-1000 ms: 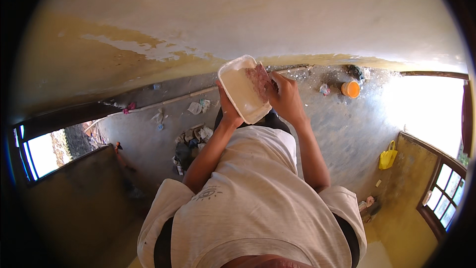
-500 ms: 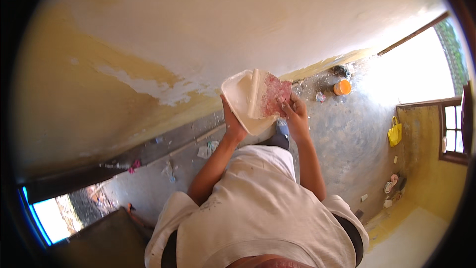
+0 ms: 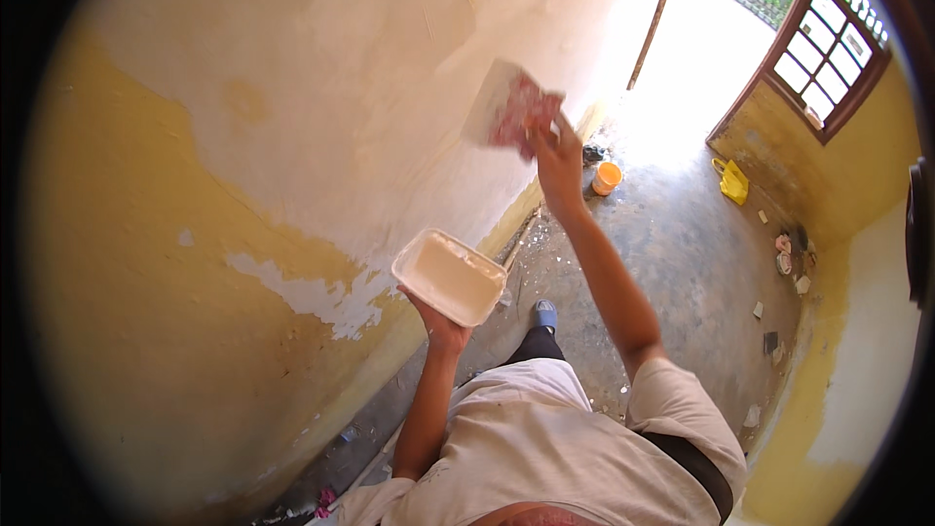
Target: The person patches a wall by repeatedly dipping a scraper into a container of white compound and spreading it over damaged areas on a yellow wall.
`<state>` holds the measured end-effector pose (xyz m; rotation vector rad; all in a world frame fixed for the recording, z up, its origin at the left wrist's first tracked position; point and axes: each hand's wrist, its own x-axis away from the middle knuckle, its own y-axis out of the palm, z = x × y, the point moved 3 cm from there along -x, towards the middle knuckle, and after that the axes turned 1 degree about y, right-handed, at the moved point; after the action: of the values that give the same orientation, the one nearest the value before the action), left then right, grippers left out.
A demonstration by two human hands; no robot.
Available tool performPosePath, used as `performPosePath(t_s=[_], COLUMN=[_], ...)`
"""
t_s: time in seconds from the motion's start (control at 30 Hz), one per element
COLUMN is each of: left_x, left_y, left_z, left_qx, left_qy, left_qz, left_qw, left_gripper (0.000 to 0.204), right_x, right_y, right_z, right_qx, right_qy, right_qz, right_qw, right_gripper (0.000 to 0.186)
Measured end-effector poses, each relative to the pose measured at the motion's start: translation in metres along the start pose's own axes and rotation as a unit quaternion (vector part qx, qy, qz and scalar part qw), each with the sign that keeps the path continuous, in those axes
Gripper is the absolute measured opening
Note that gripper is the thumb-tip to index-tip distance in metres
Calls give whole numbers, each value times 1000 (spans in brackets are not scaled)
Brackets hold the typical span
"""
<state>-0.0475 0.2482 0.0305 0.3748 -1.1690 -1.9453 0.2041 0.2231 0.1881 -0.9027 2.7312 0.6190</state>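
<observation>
My left hand (image 3: 444,327) holds a pale rectangular plastic tub (image 3: 430,296) from below, its open top facing up and whitish filler inside. Raised ahead and to the right, my right hand (image 3: 559,164) grips a red putty spreader (image 3: 520,121) smeared with pale filler. The spreader is blurred by motion and lies close to the wall (image 3: 331,97); whether its edge touches, I cannot tell. That wall carries a wide whitish coat over yellow paint, with a ragged white patch (image 3: 321,292) lower down.
An orange bucket (image 3: 606,178) stands by the wall foot, a dark bundle (image 3: 592,153) beside it. A yellow bag (image 3: 730,181) lies near the opposite wall, with scattered litter (image 3: 783,255) along it. Beyond are a bright doorway (image 3: 691,49) and a barred window (image 3: 826,54).
The spreader has left the tub and risen forward to the wall in my right hand. My left hand has lowered the tub slightly. The view has turned toward the wall.
</observation>
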Motion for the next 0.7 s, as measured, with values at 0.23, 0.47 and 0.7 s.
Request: performPosePath(t_s=[0.23, 0.47, 0.7], left_x=[34, 45, 43], left_y=[-15, -26, -34], left_z=[8, 21, 18], left_qx=[29, -3, 26], left_qy=[4, 46, 20], left_qz=[35, 30, 31], left_qw=[999, 998, 999], left_gripper=[85, 87, 86], right_x=[-113, 44, 68], right_y=[77, 182, 118], right_z=[-75, -33, -3], right_qx=[339, 355, 153], right_qy=[-401, -392, -109], right_qz=[93, -65, -62], right_qw=[846, 846, 980], right_gripper=[17, 49, 5])
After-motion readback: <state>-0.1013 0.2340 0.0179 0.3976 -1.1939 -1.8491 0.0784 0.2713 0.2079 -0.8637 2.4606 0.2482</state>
